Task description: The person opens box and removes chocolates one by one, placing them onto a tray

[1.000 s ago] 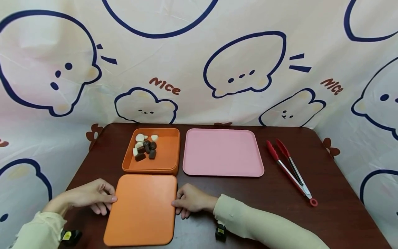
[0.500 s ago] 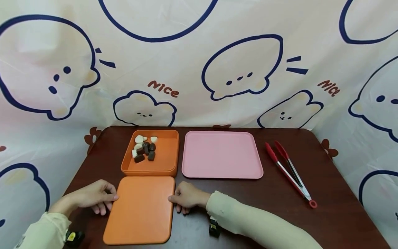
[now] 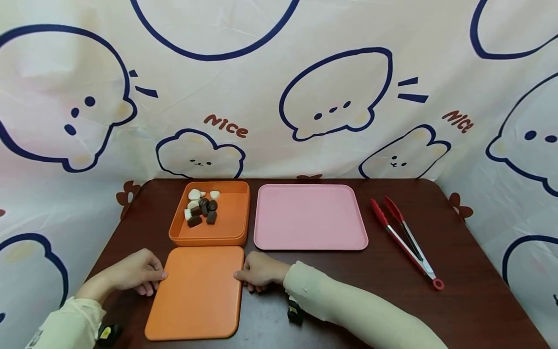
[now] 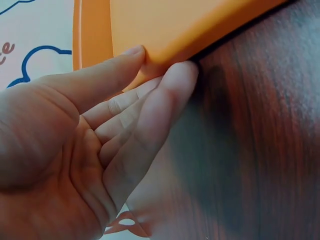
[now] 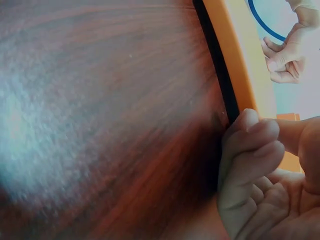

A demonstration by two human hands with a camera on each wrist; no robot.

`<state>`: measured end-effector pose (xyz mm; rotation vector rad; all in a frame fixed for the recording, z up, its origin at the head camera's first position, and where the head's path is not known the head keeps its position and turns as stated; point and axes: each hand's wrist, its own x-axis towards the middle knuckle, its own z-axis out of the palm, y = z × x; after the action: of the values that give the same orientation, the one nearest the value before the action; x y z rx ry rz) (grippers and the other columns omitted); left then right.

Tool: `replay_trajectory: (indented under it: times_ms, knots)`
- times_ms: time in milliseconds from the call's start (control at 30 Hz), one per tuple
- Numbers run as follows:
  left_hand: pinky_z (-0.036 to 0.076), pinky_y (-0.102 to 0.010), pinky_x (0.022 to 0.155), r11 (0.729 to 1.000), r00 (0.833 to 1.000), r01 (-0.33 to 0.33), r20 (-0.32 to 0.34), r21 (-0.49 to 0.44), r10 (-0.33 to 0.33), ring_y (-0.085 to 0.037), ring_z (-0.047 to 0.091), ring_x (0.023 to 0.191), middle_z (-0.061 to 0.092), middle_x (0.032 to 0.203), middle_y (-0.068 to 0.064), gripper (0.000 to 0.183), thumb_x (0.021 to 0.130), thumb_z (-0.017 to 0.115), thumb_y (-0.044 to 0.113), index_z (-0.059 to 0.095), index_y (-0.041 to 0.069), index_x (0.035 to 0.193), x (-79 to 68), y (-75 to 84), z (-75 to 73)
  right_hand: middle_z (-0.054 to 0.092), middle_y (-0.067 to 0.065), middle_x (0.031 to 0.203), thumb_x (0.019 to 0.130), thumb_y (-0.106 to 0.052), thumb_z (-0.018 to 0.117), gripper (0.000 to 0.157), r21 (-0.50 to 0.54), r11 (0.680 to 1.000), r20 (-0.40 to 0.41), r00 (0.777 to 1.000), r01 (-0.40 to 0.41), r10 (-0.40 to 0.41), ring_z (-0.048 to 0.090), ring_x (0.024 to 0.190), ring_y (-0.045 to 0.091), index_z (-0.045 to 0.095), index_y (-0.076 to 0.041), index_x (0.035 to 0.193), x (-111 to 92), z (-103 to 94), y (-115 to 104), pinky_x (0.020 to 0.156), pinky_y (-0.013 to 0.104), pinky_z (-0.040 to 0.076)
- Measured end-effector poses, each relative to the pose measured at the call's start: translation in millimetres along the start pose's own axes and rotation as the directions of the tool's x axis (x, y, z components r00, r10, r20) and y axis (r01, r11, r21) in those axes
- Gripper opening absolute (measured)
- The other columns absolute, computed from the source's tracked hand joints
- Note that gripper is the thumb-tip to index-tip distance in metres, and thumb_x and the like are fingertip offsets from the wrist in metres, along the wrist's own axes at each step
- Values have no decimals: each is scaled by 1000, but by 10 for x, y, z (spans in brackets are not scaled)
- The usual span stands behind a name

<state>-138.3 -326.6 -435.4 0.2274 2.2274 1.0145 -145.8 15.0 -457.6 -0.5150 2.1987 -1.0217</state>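
A flat orange lid (image 3: 196,293) lies in front of an orange box (image 3: 232,211), its far edge close against the box's front side. At the lid's left edge my left hand (image 3: 136,273) pinches it, thumb on top and fingertips beneath, as the left wrist view shows. My right hand (image 3: 263,269) pinches the opposite edge, its curled fingers (image 5: 245,165) under the dark-lined rim. Whether the lid's near side touches the table, I cannot tell. Inside the box, toward its left, sit several white and dark brown pieces that look like chocolates (image 3: 204,207).
A pink tray (image 3: 311,216) lies right of the box. Farther right are tongs (image 3: 410,246) with red tips and steel arms, spread apart. The dark wooden table (image 3: 331,271) meets a printed cloth backdrop (image 3: 261,97) at the back and sides.
Both hands keep hold of the lid, and its near edge has shifted slightly away from me. The head view has drifted a little. Box, tray and tongs stay put.
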Motion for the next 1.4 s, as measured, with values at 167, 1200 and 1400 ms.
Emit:
replay_trajectory:
  times_ms: [167,1200,1400]
  knots:
    - [59,-31,53,1000,1000,-1,-22,30,2,-16,67,57,67,68,-8,26,99,64,14,72,-3,82,10,46,18,49,-3,42,102,-23,62,51,-30,1000,3,1000,-6,6,43,34,9,60,-5,54,10,-35,-20,38,21,37]
    - [58,-31,56,984,914,112,-402,141,-47,-18,67,68,74,94,-14,62,108,44,43,53,-13,132,-76,266,-122,71,18,76,104,-22,59,26,101,970,-38,975,219,-217,58,48,10,71,0,100,-320,-334,293,45,22,51]
    - [56,-28,59,982,844,73,-535,175,33,-20,68,78,72,106,-24,62,108,40,46,54,-10,133,-33,341,-186,71,23,79,105,-21,57,27,71,961,-91,961,266,-260,61,51,18,71,3,106,-526,-491,327,47,24,52]
